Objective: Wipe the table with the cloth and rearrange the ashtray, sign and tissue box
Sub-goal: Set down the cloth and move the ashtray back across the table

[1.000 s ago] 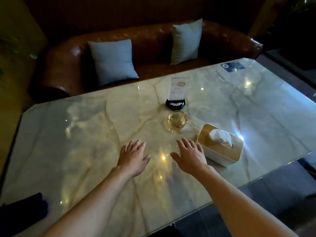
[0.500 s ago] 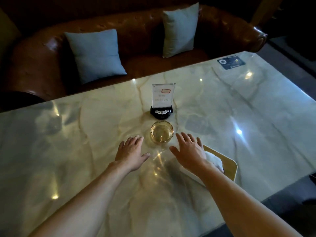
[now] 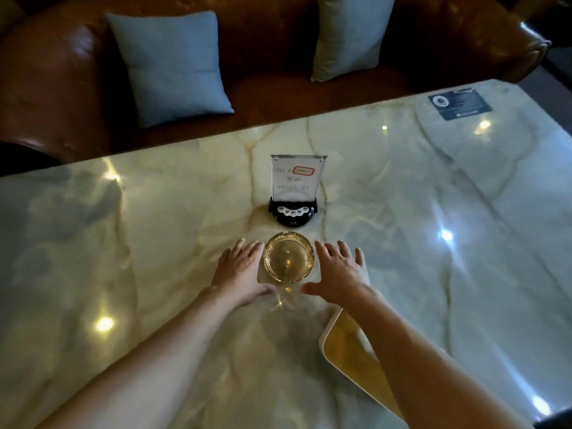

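Note:
A round glass ashtray [image 3: 289,257] sits in the middle of the marble table [image 3: 123,243]. My left hand [image 3: 240,270] lies flat just left of it, fingers spread, holding nothing. My right hand [image 3: 339,272] hovers just right of it, also spread and holding nothing. Behind the ashtray stands a clear sign [image 3: 295,178] with a white card in a black base. The tissue box [image 3: 346,345], gold-topped with a white rim, lies near the front edge, mostly hidden under my right forearm. No cloth is in view.
A brown leather sofa [image 3: 55,72] with two blue-grey cushions, one at the left [image 3: 170,63] and one at the right [image 3: 349,32], runs along the table's far edge. A dark card [image 3: 459,103] lies flat at the far right corner. Bright light spots reflect off the glossy top.
Both hands slid forward across the table and now flank the ashtray. The view moved closer; the dark cloth at the front left corner dropped out of view.

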